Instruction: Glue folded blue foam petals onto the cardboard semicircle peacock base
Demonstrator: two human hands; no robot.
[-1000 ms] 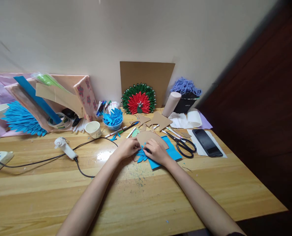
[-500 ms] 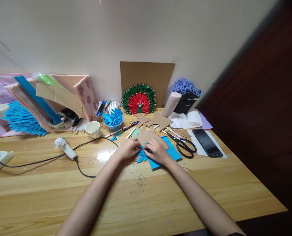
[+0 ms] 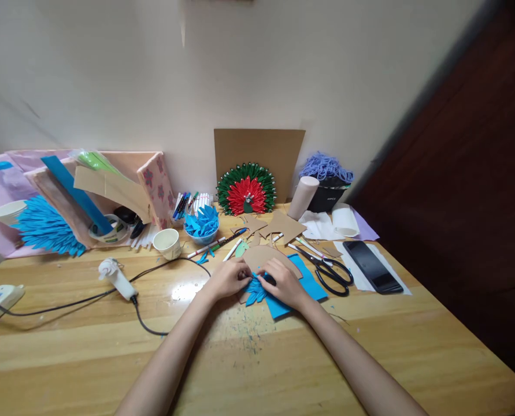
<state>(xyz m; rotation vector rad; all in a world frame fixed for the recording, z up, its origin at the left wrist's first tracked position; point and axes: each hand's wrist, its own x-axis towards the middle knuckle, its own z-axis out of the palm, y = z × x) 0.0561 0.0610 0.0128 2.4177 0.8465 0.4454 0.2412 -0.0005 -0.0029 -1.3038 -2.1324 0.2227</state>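
Both hands meet at the middle of the wooden table [image 3: 248,352], over a half-round cardboard fan base [image 3: 263,255] that lies partly on a blue paper sheet [image 3: 306,281]. A small cluster of blue folded paper petals [image 3: 254,289] sits at the near left edge of the base, between the two hands; the rest of the cardboard surface, toward the far side, is bare brown. Judged from this, only a first few petals are in place and most of the base remains to be covered. The left hand [image 3: 228,278] rests curled on the left edge of the base, fingertips pressing down at the petals; whether it pinches one cannot be told. The right hand [image 3: 283,282] lies with fingers bent close together, tips touching the petals from the right, not spread wide. Further petals wait in a blue bowl [image 3: 200,222] on the far side, beside a paper cup [image 3: 167,243]. A glue gun [image 3: 115,275] lies to the left, well apart, and black scissors [image 3: 332,271] lie just right of the sheet. A finished red and green fan [image 3: 246,188] stands against the far wall.
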